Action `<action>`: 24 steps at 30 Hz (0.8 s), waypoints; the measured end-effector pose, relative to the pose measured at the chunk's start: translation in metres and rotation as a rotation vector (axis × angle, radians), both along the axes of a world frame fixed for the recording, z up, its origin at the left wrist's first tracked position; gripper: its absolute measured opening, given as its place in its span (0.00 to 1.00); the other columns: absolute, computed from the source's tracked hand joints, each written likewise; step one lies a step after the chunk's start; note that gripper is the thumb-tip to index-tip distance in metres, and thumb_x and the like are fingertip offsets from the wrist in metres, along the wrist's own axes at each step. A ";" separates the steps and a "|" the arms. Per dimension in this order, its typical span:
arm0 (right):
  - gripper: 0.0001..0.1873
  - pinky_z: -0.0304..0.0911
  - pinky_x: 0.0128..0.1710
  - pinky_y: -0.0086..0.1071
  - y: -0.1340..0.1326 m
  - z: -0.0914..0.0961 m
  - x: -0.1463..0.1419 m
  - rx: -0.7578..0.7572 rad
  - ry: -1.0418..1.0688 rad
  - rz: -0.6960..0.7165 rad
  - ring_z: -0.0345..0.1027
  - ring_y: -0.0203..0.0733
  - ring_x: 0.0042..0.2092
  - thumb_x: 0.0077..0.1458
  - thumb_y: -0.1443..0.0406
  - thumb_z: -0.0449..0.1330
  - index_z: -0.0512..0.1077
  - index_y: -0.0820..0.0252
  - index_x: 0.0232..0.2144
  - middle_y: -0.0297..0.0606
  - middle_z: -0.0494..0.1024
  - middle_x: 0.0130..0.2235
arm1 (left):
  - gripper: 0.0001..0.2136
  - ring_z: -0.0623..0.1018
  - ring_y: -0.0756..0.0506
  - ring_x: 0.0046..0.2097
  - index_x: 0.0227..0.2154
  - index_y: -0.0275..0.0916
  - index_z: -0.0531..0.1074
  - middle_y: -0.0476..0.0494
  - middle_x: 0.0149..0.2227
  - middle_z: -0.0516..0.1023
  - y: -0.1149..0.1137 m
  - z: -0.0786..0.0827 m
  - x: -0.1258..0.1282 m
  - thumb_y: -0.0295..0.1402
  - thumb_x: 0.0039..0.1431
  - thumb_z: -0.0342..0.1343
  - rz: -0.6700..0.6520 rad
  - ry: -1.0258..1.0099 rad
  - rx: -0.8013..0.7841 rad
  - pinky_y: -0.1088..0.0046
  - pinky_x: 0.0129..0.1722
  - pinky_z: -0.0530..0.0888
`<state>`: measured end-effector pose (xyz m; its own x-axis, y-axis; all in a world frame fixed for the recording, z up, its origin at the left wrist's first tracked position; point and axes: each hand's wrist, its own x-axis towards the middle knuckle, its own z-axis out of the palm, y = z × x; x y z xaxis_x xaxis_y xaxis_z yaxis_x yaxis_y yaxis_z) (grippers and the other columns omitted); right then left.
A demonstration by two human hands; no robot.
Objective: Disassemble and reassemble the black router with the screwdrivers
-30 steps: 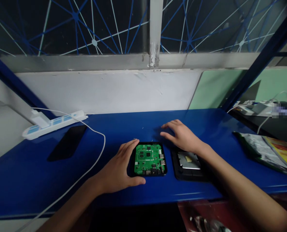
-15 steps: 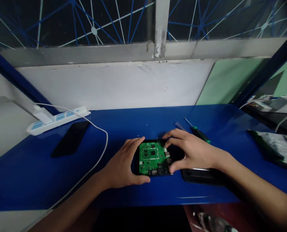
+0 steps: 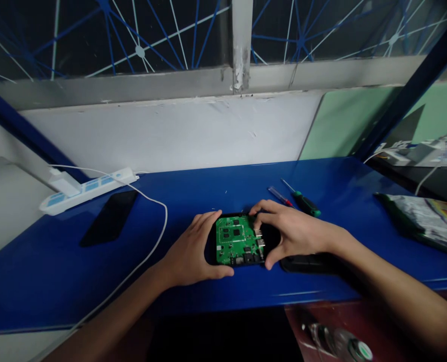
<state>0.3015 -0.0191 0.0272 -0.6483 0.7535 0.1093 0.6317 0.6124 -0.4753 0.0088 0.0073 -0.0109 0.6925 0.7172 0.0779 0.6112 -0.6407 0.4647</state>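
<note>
A green circuit board (image 3: 237,244) lies in a black square case at the front of the blue table (image 3: 208,193). My left hand (image 3: 193,254) cups the case's left side, thumb along its front edge, fingers on its far edge. My right hand (image 3: 295,234) grips the case's right side, fingertips on the board's right edge and thumb at the front corner. The black cover (image 3: 306,263) lies partly hidden under my right wrist. Two screwdrivers, one red-tipped (image 3: 280,195) and one with a green handle (image 3: 306,203), lie just beyond my right hand.
A white power strip (image 3: 86,190) with a cord (image 3: 159,231) runs along the back left, beside a black phone (image 3: 109,217). A printed bag (image 3: 423,221) lies at the right. A white wall and window frame stand behind the table.
My right hand came off the table behind the cover and moved left onto the case's right side, which bared the screwdrivers. The left hand stayed on the case.
</note>
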 end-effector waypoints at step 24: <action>0.32 0.66 0.58 0.48 -0.004 -0.002 -0.003 -0.012 0.013 -0.016 0.67 0.56 0.57 0.46 0.46 0.70 0.73 0.62 0.46 0.50 0.68 0.57 | 0.55 0.56 0.23 0.67 0.69 0.43 0.44 0.30 0.67 0.56 0.002 0.003 0.001 0.52 0.44 0.69 0.006 0.001 -0.028 0.35 0.63 0.58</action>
<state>0.2988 -0.0231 0.0250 -0.6346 0.7652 0.1084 0.6354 0.5965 -0.4904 0.0095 0.0091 -0.0075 0.6884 0.7231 0.0576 0.6152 -0.6240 0.4818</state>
